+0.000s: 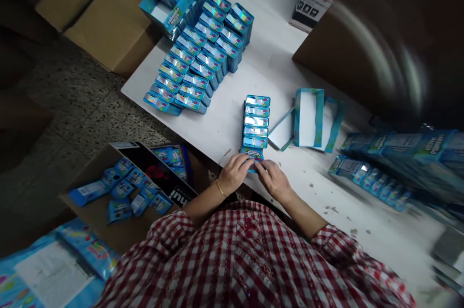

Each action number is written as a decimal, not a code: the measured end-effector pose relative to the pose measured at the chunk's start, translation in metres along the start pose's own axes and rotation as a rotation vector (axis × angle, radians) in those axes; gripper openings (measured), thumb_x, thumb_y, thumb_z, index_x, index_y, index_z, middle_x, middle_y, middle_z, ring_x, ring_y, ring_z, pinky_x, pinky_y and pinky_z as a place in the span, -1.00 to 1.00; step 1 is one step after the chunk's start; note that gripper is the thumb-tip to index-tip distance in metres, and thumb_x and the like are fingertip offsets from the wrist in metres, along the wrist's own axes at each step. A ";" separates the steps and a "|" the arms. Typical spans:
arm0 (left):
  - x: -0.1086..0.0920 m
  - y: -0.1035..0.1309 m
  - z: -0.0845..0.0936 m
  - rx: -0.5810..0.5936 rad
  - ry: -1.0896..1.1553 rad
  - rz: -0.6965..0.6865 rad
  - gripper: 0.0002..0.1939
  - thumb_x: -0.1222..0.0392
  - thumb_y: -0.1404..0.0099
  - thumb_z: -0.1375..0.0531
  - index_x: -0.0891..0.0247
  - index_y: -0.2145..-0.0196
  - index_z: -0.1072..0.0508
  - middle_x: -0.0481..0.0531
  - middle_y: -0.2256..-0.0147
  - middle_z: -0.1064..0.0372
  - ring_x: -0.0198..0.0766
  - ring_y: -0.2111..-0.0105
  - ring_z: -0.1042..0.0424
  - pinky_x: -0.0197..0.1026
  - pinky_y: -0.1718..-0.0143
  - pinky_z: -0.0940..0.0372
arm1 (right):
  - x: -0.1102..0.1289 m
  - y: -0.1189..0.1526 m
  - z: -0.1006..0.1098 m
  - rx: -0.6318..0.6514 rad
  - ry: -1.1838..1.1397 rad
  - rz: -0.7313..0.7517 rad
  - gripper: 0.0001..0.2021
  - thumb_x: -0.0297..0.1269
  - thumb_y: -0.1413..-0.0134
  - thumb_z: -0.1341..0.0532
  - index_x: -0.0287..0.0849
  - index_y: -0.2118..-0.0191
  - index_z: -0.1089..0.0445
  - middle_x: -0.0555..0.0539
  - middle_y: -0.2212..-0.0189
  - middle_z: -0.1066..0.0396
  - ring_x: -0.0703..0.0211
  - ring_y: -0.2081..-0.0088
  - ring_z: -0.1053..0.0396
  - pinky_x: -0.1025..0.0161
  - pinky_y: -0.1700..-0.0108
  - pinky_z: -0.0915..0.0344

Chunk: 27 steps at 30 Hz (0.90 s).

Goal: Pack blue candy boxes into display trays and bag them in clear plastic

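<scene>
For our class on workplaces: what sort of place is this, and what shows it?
Probably a packing workshop: rows of matching blue packs stand on a white table with open blue-edged trays, and a cardboard box nearby holds loose blue packets.

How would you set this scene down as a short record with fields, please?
Left hand: fingers at the blue printed panel
Right hand: fingers at the same panel, close beside the left
Beyond the panel: row of five blue packs
Surface: white table
Right of row: blue trays, white inside
Lower left: open carton holding loose blue packs
</scene>
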State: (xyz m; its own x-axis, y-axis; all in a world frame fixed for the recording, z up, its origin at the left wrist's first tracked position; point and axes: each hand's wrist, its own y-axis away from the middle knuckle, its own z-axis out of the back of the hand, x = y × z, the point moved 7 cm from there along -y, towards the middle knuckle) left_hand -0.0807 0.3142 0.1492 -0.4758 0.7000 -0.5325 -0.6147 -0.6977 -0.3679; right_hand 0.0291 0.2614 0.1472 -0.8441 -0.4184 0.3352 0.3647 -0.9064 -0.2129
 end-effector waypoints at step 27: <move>0.097 -0.014 -0.089 0.082 0.895 0.988 -0.32 -0.25 -0.30 0.32 0.11 -0.26 0.06 0.16 -0.22 -0.02 -0.08 -0.20 -0.06 0.05 -0.08 -0.18 | -0.090 -0.022 -0.057 -0.119 -0.666 -0.777 -0.43 -0.13 -0.24 0.07 -0.25 -0.29 0.13 -0.22 -0.21 -0.06 0.11 -0.20 -0.08 0.05 -0.16 -0.13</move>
State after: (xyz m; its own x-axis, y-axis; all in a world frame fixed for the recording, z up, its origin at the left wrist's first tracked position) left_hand -0.0626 0.3782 0.0347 -0.1858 -0.4529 -0.8720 -0.3048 -0.8171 0.4893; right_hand 0.0744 0.3224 0.0695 -0.4281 0.3009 0.8522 -0.2606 -0.9440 0.2024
